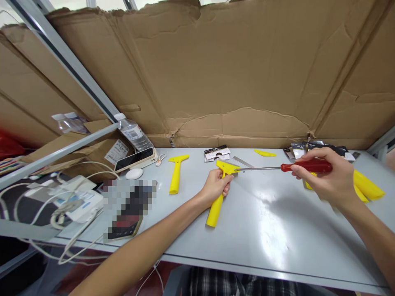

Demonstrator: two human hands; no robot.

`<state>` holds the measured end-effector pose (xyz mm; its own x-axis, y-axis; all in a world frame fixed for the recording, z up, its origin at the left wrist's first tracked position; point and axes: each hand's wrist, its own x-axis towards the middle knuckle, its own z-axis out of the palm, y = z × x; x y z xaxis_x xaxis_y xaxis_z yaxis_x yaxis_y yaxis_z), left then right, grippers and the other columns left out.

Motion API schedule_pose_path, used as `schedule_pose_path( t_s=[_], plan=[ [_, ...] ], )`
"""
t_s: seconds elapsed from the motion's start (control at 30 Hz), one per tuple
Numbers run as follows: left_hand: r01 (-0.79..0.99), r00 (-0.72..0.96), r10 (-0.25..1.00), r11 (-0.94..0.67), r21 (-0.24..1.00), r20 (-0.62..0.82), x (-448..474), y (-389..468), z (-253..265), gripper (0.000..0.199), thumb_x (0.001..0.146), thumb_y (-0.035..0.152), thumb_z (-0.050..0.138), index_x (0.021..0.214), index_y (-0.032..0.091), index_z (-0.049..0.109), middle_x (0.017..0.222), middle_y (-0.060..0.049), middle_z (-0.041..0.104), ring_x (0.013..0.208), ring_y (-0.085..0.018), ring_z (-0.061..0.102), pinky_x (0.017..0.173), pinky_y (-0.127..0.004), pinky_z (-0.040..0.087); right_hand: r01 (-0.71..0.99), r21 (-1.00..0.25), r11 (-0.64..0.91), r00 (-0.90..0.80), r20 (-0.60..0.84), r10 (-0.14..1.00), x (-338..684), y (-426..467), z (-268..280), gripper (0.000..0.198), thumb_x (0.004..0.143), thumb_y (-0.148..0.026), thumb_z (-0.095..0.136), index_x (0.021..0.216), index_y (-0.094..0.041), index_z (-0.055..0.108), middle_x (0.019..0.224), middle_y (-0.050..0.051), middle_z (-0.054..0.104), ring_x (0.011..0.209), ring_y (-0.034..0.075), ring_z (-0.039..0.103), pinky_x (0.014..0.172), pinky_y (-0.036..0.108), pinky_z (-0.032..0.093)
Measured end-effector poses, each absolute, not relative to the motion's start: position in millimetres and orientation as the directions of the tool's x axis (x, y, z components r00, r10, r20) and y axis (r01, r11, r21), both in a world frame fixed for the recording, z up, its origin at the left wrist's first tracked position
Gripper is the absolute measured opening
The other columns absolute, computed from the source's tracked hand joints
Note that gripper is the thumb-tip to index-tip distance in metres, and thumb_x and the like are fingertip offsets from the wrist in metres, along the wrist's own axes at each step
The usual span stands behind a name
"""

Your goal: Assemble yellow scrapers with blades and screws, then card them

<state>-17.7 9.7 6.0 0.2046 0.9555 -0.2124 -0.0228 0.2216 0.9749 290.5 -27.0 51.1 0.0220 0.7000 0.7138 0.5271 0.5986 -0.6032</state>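
My left hand is wrapped round the neck of a yellow plastic scraper, its wide head tilted up and its handle slanting toward me. In my right hand is a screwdriver with a red handle, held level. The tip of its long metal shaft meets the right part of the scraper's head; whether it sits in a screw is too small to tell. Another yellow scraper lies to the left. Behind the held one are a thin metal blade and a small yellow cover piece.
More yellow handles lie at right, partly behind my right hand. Black-and-white cards rest near the cardboard wall. On the left are a phone, a water bottle, a cardboard box and tangled white cables.
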Motion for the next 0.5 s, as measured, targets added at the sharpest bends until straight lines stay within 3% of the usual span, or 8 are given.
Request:
schedule_pose_path(
  t_s=[0.13, 0.33, 0.5],
  plan=[
    [-0.042, 0.2, 0.957, 0.223, 0.974, -0.21, -16.9, 9.6, 8.4, 0.025, 0.079, 0.026, 0.074, 0.074, 0.02, 0.049, 0.047, 0.008, 0.044, 0.038, -0.005, 0.035, 0.037, -0.018, 0.028, 0.429, -0.594, 0.68, -0.052, 0.736, 0.675, 291.8, -25.1, 53.0, 0.044, 0.073, -0.023, 0.083, 0.107, -0.018, 0.056, 0.105, 0.004, 0.064, 0.09, 0.015, 0.072, 0.068, 0.025, 0.067],
    [-0.042, 0.201, 0.955, 0.229, 0.973, -0.216, -16.2, 9.5, 8.7, 0.025, 0.081, 0.025, 0.071, 0.073, 0.021, 0.048, 0.045, 0.008, 0.044, 0.036, -0.005, 0.034, 0.037, -0.019, 0.027, 0.42, -0.646, 0.637, 0.008, 0.704, 0.71, 283.9, -28.7, 56.5, 0.042, 0.077, -0.024, 0.082, 0.104, -0.013, 0.051, 0.101, 0.004, 0.065, 0.075, 0.015, 0.073, 0.065, 0.021, 0.065],
    [-0.027, 0.206, 0.955, 0.225, 0.974, -0.214, -17.3, 10.4, 7.8, 0.023, 0.081, 0.026, 0.071, 0.074, 0.02, 0.05, 0.044, 0.008, 0.044, 0.036, -0.006, 0.034, 0.038, -0.019, 0.028, 0.56, -0.579, 0.592, 0.068, 0.744, 0.664, 289.9, -24.8, 46.2, 0.031, 0.081, -0.027, 0.079, 0.095, -0.01, 0.057, 0.074, 0.001, 0.063, 0.059, 0.012, 0.067, 0.051, 0.01, 0.054]
  ],
)
